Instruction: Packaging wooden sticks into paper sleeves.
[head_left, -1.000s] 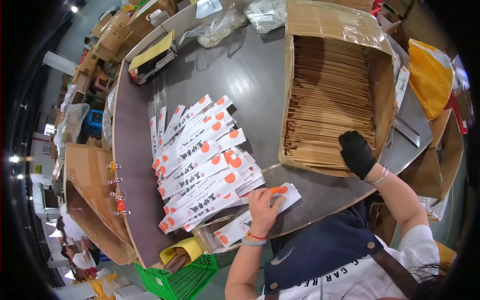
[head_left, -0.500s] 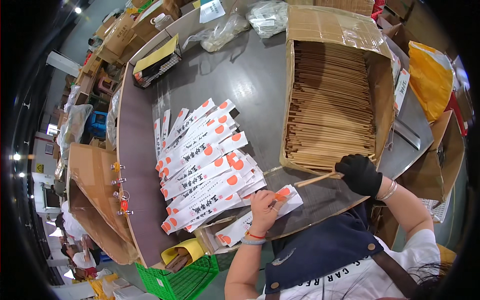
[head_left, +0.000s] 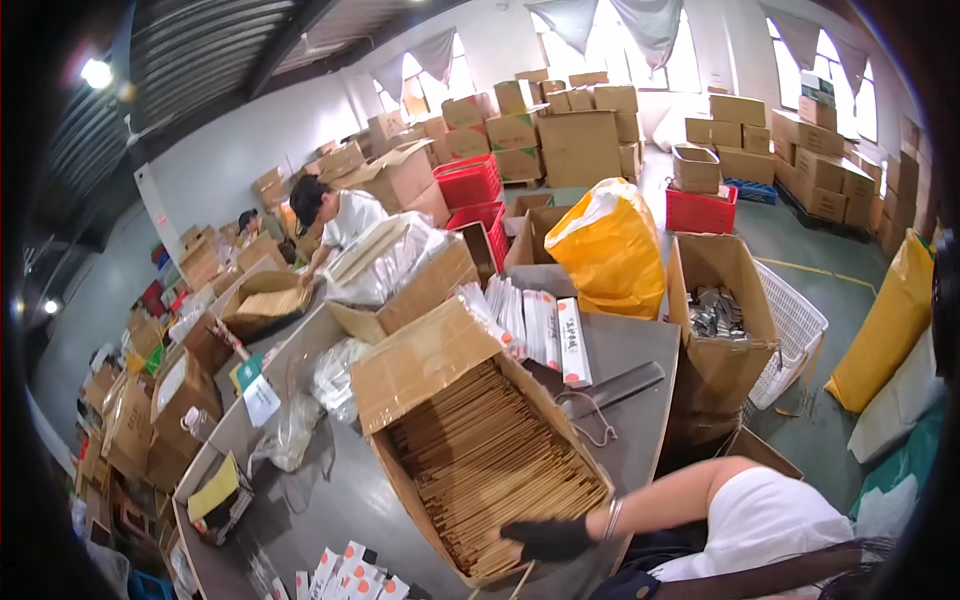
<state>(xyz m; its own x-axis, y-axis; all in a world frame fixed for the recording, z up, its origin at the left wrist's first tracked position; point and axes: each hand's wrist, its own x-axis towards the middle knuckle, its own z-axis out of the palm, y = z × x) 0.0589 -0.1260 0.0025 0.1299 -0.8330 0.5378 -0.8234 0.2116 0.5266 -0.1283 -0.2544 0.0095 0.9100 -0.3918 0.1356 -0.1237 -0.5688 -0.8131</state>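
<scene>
My right hand (head_left: 552,540), in a black glove, is over the near end of an open cardboard carton (head_left: 425,375). Tightly stacked wooden chopsticks (head_left: 490,440) fill that carton. Below the glove, thin chopsticks (head_left: 522,582) stick out toward the lower edge, and the fingers look closed on them, partly hidden. White paper sleeves (head_left: 350,578) with orange dots lie in a pile at the lower left, cut off by the picture's edge. My left hand is out of view.
Beyond the carton stand more white sleeves (head_left: 540,325) and a metal bar (head_left: 625,385) on the grey table. Plastic bags (head_left: 340,375) and a wire basket (head_left: 220,505) lie left. A yellow sack (head_left: 610,250) and a tall carton (head_left: 720,365) stand right. A co-worker (head_left: 345,215) is behind.
The view has swung up and right, bringing the room in. My left hand and most of the sleeve pile have left the picture. My right hand still has chopsticks beside the carton's near end.
</scene>
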